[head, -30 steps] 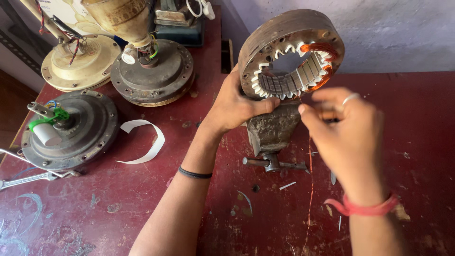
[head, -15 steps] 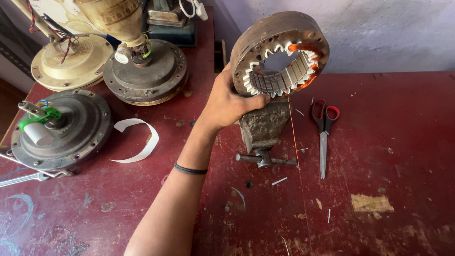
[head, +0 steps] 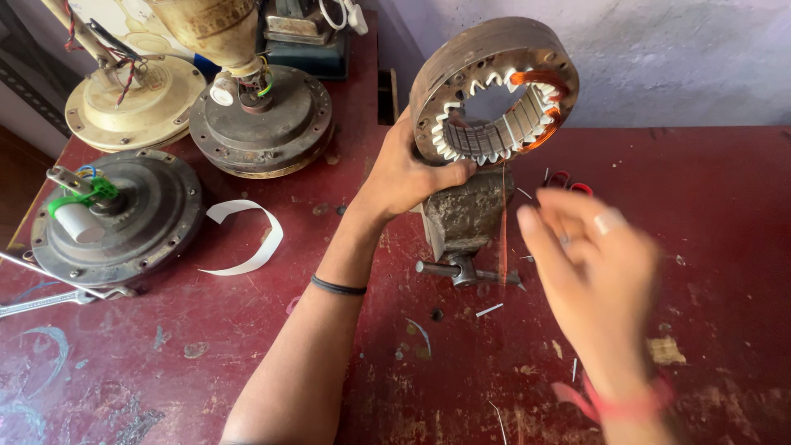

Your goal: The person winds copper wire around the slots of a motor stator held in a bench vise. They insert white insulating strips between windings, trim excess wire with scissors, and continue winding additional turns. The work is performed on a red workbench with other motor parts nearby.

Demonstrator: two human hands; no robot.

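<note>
I see my left hand (head: 404, 173) gripping the rim of the ring-shaped stator (head: 493, 91), which stands on edge in the small vise (head: 465, 218) at about twelve o'clock on the red tabletop (head: 709, 214). My right hand (head: 589, 264) hovers blurred at four o'clock from the stator, fingers loosely open, holding nothing. A thin copper wire (head: 502, 222) hangs down from the winding. Three motor housings (head: 115, 218) sit off at nine to eleven o'clock.
</note>
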